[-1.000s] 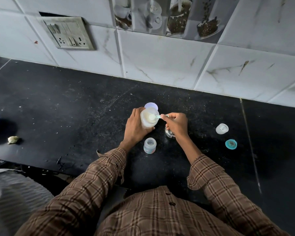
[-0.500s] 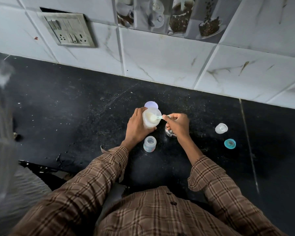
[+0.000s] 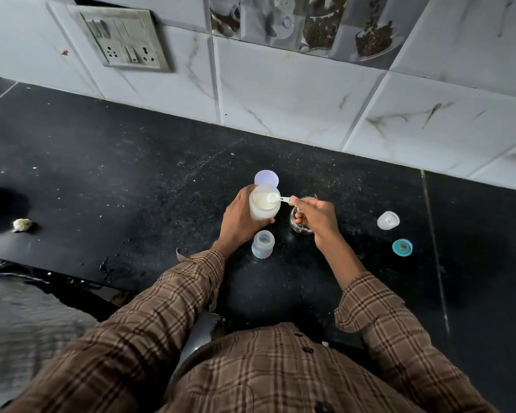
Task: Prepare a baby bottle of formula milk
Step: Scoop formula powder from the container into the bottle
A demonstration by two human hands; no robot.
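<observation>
Plaid sleeves (image 3: 173, 296) in brown check fill the near part of the view, both forearms reaching out over a black speckled countertop (image 3: 108, 174). Just past the cuffs stands the baby bottle (image 3: 263, 244), open-topped and upright on the counter, between the two wrists and nearer the left one. Beyond it the left hand (image 3: 239, 222) is wrapped around a white formula container (image 3: 264, 205), tipped a little toward the person, pale powder showing inside. The right hand (image 3: 315, 220) pinches the handle of a small teal scoop (image 3: 276, 198), its bowl heaped with powder and sitting over the container's mouth. Partly hidden under the right hand is a clear glass vessel (image 3: 298, 225). Off to the right, well apart, lie a clear bottle cap (image 3: 388, 220) and a teal collar ring (image 3: 402, 247). Behind the container a round pale lid (image 3: 266, 177) rests on the counter. Farther back rises the marbled tile wall (image 3: 280, 93) with a switch plate (image 3: 121, 40).
</observation>
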